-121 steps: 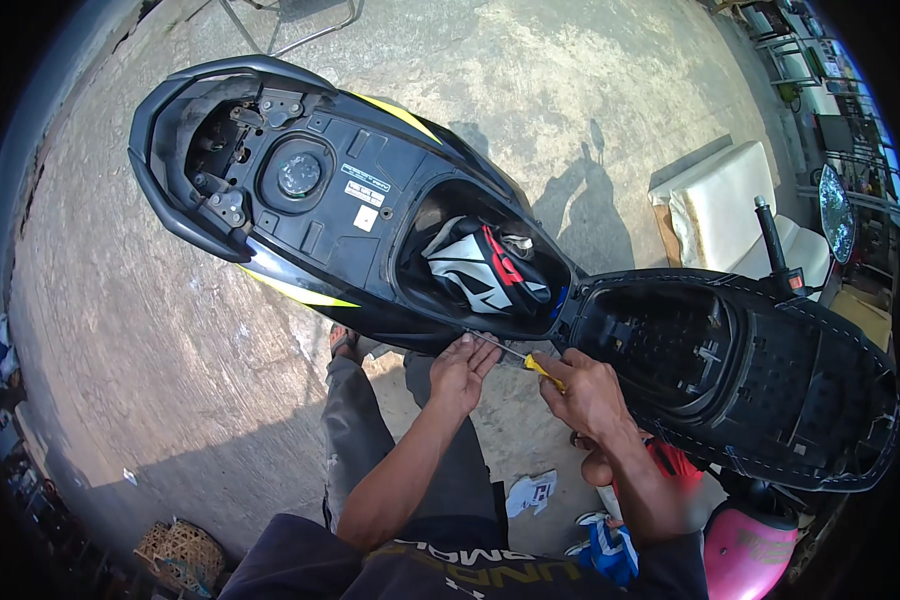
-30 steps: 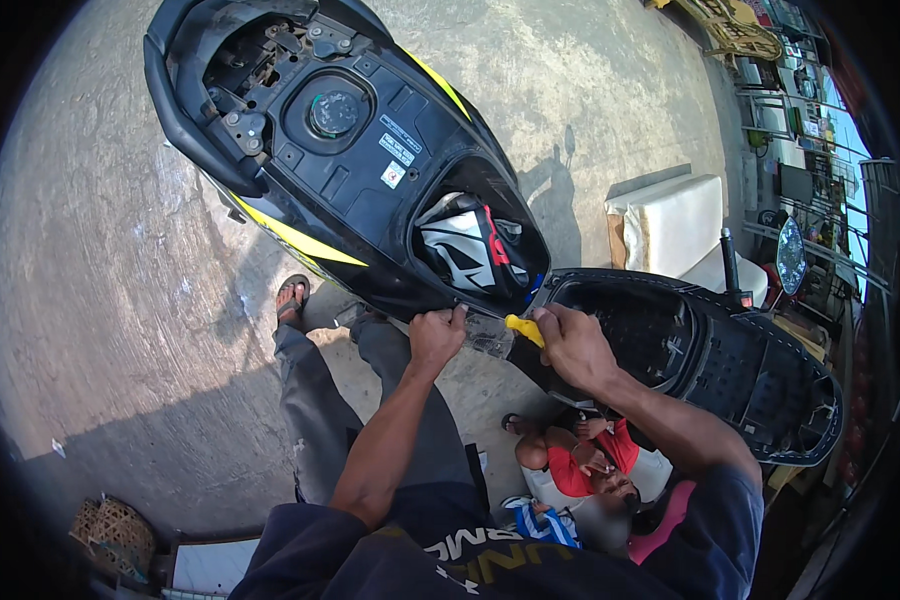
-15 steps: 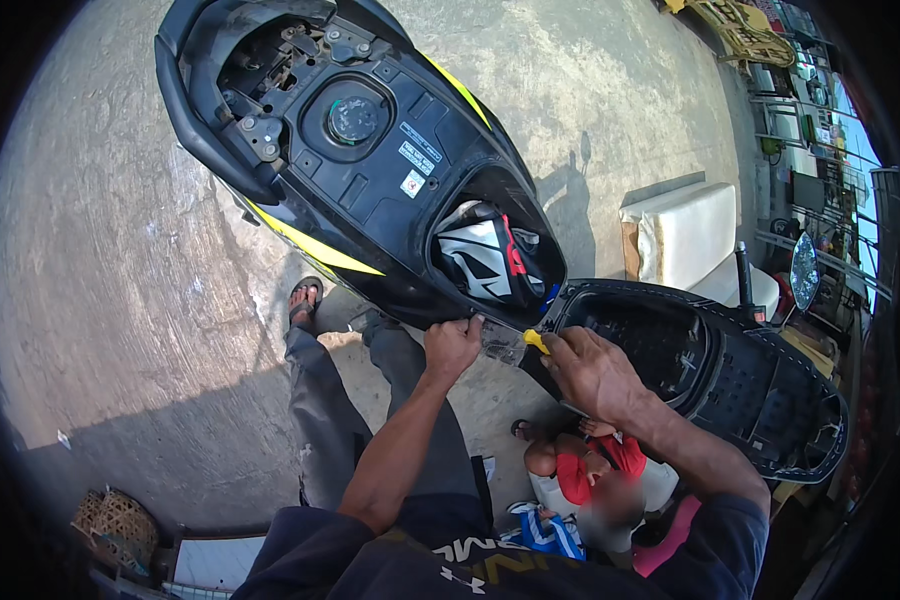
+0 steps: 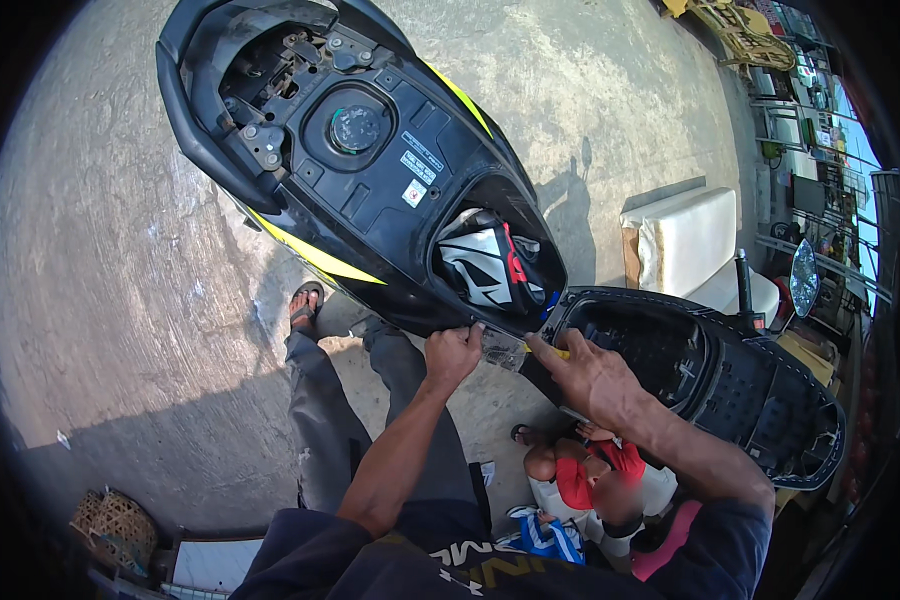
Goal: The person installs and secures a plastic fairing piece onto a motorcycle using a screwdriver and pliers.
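- The right hand has its fingers wrapped around a yellow tool, forefinger extended toward the other hand; little of the handle shows, and a loose hold could let it twist free.
- That tool is at the scooter's near edge, beside the raised seat. Its tip is hidden; pressed off-line, it could skid, scoring the bodywork or jabbing the left hand.
- The left hand is curled at the bodywork edge, thumb uppermost. Whether its fingers pinch anything, I cannot tell; a small part there could drop.
- The raised seat is tipped back near the right hand; a bump could swing it onto the fingers.
- Beyond them, the scooter could rock under hard sideways pressure.
- In its storage well, a black, white and red bundle could swallow a fallen part.
- Below the right forearm, a person in red sits low; a dropped tool could strike them.
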A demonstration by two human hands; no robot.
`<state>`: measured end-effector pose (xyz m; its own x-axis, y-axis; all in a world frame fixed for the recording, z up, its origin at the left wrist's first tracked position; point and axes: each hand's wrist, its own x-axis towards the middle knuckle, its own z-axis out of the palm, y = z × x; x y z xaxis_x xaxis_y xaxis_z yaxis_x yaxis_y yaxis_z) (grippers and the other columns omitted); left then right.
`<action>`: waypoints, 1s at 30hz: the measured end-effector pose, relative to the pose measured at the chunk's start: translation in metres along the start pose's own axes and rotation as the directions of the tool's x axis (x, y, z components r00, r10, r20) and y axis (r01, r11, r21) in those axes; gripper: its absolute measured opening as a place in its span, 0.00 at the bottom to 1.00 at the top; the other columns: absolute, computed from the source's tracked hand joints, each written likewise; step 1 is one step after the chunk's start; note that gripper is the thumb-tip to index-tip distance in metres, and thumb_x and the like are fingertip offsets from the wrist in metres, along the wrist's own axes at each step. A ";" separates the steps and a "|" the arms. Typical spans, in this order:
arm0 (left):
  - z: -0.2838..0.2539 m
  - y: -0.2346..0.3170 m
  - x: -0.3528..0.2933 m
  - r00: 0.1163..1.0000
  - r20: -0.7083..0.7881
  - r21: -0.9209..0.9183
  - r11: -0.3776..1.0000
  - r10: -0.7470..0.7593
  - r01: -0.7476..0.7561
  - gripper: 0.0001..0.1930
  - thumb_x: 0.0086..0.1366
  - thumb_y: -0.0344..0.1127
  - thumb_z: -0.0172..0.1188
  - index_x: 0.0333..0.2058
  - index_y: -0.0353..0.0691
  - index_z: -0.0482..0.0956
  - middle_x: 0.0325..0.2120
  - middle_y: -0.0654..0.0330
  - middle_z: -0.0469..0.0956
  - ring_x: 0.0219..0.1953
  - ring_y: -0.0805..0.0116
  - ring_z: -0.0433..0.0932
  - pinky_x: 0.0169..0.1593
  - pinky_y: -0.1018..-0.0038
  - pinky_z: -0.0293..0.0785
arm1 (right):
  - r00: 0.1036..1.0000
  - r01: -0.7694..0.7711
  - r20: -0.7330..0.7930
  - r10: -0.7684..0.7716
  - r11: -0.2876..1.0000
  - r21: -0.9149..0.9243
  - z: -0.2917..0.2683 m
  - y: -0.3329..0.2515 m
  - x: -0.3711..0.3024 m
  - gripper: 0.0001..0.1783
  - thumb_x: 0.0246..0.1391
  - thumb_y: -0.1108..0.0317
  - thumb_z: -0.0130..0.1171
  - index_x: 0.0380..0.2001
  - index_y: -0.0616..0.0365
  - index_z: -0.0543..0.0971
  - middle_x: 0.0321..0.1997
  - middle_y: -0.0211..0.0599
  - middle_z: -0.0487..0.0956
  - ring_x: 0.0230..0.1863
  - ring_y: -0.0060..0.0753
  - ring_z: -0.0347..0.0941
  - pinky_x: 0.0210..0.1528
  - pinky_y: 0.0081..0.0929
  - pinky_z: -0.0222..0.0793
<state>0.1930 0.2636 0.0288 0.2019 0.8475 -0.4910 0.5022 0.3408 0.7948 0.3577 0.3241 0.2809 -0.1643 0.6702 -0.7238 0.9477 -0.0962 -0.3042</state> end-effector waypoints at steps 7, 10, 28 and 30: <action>0.002 0.000 0.001 0.999 -0.040 -0.026 0.999 0.037 -0.038 0.21 0.65 0.45 0.66 0.19 0.34 0.82 0.15 0.46 0.77 0.19 0.44 0.79 0.29 0.56 0.74 | 0.975 -0.222 0.038 0.219 0.966 0.134 0.007 0.009 0.008 0.27 0.65 0.61 0.58 0.63 0.62 0.73 0.37 0.52 0.82 0.36 0.52 0.84 0.46 0.45 0.80; 0.003 -0.001 0.002 1.000 -0.011 -0.003 1.000 0.020 -0.020 0.21 0.66 0.49 0.64 0.21 0.39 0.87 0.17 0.46 0.80 0.21 0.43 0.82 0.32 0.53 0.79 | 0.926 0.311 -0.034 -0.377 0.810 -0.496 0.009 0.011 0.001 0.33 0.64 0.54 0.60 0.65 0.64 0.71 0.36 0.55 0.85 0.37 0.46 0.85 0.46 0.36 0.79; 0.000 0.002 0.001 1.000 0.002 0.024 0.999 0.024 -0.024 0.21 0.68 0.47 0.62 0.21 0.37 0.85 0.15 0.49 0.78 0.21 0.48 0.82 0.30 0.58 0.76 | 0.891 -0.450 0.209 0.404 0.721 0.527 0.009 -0.004 0.010 0.28 0.66 0.64 0.56 0.66 0.62 0.70 0.42 0.54 0.84 0.26 0.41 0.82 0.38 0.36 0.81; 0.003 0.000 -0.004 0.999 0.028 -0.013 1.000 0.019 -0.019 0.22 0.67 0.48 0.62 0.21 0.37 0.85 0.16 0.46 0.78 0.21 0.44 0.82 0.30 0.55 0.77 | 0.993 -0.060 -0.106 0.051 0.995 -0.084 0.024 0.007 -0.011 0.28 0.65 0.65 0.57 0.66 0.63 0.70 0.43 0.55 0.84 0.27 0.42 0.83 0.38 0.37 0.81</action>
<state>0.1952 0.2589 0.0295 0.2346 0.8423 -0.4852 0.4871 0.3302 0.8085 0.3598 0.2987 0.2715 -0.0857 0.7387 -0.6685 0.9756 -0.0740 -0.2068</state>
